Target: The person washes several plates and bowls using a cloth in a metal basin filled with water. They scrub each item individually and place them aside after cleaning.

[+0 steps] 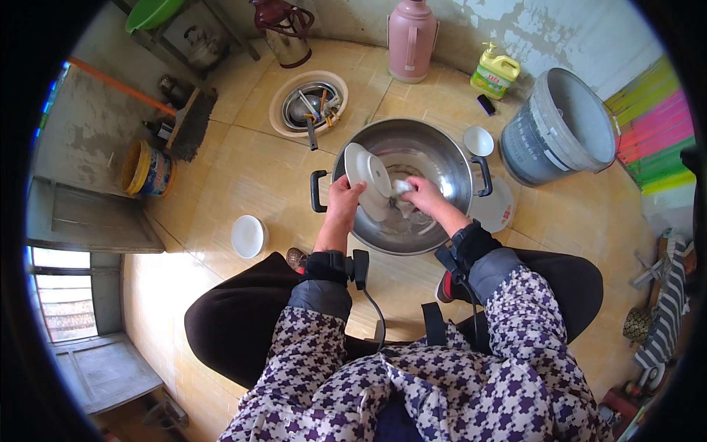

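Observation:
Over a wide steel basin [362, 232] with black side handles, my left hand [343, 200] grips a white plate [369, 171] by its near-left edge. The plate is tilted on its side, its underside with the foot ring showing. My right hand [426, 198] holds a wet white cloth [404, 190] close to the plate's right side; whether the cloth touches it I cannot tell. Shallow water lies in the bottom of the basin. Just right of the basin are a small white bowl [478, 141] and a white plate with a red pattern [493, 204], partly hidden by the basin's handle.
A white bowl [248, 236] stands on the tiled floor at left. Beyond the basin are a tub of utensils [274, 113], a pink thermos flask [412, 41] and a yellow detergent jug [493, 74]. A large grey bucket [530, 141] stands at right, a broom [193, 124] at left.

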Demonstrator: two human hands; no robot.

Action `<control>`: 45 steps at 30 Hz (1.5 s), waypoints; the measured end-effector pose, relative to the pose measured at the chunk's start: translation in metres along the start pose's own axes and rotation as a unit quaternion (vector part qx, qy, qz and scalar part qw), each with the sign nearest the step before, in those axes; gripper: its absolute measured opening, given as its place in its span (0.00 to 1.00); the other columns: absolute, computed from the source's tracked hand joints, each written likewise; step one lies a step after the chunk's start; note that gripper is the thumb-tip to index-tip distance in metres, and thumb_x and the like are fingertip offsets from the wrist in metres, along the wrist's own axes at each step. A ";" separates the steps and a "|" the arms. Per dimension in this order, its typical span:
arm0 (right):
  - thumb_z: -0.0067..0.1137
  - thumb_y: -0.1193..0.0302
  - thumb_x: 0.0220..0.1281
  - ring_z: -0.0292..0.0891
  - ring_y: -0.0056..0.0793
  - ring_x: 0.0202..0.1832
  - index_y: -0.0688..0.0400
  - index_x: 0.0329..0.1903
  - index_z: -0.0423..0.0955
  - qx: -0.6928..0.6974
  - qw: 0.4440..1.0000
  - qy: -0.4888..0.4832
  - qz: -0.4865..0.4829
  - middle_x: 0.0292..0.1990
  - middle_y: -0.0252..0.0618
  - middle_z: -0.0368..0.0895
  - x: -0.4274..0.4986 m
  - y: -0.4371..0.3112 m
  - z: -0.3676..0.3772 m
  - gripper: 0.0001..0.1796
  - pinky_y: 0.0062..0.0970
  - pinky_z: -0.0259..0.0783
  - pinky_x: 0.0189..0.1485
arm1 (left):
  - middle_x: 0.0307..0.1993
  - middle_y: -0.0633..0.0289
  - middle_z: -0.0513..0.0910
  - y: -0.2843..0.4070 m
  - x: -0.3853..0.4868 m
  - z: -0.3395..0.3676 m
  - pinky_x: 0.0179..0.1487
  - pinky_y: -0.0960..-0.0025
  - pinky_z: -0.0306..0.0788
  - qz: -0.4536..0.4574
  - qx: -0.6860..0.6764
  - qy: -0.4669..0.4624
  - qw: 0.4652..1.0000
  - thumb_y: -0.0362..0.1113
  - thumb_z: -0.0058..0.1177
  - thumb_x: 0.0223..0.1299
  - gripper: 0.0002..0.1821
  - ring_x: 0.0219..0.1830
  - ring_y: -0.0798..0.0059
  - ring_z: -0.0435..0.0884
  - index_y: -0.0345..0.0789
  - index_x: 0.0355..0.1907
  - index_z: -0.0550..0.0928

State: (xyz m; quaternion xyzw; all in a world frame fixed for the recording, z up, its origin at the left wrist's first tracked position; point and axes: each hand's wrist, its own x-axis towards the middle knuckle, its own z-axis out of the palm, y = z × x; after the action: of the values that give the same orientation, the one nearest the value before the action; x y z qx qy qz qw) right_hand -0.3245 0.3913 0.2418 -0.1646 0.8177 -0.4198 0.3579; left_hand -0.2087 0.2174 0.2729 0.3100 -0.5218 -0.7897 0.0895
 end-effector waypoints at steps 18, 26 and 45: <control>0.52 0.61 0.60 0.77 0.49 0.38 0.54 0.45 0.77 0.011 0.976 0.208 -0.068 0.35 0.53 0.80 0.040 -0.030 -0.030 0.15 0.38 0.71 0.40 | 0.41 0.64 0.81 0.000 -0.020 0.017 0.49 0.75 0.70 0.006 0.054 -0.183 0.982 0.24 0.51 0.56 0.16 0.40 0.80 0.78 0.28 0.48 0.77; 0.52 0.62 0.60 0.78 0.39 0.24 0.61 0.45 0.75 0.117 0.979 0.062 0.153 0.33 0.47 0.80 0.024 0.017 -0.008 0.17 0.32 0.73 0.23 | 0.43 0.62 0.81 -0.001 -0.009 0.013 0.51 0.70 0.71 0.018 -0.123 -0.094 0.988 0.27 0.50 0.59 0.15 0.44 0.74 0.79 0.32 0.50 0.74; 0.54 0.76 0.51 0.77 0.27 0.37 0.54 0.51 0.75 0.140 0.972 0.077 -0.174 0.39 0.40 0.82 0.037 -0.025 -0.003 0.21 0.23 0.70 0.41 | 0.42 0.62 0.80 -0.006 -0.001 0.023 0.47 0.66 0.72 -0.107 -0.052 0.084 0.989 0.43 0.42 0.68 0.16 0.42 0.72 0.79 0.34 0.48 0.75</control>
State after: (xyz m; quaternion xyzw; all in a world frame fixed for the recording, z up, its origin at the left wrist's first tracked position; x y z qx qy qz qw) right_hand -0.3529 0.3570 0.2460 -0.2197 0.7346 -0.5974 0.2350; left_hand -0.2209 0.2384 0.2740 0.4238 -0.4350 -0.7919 0.0642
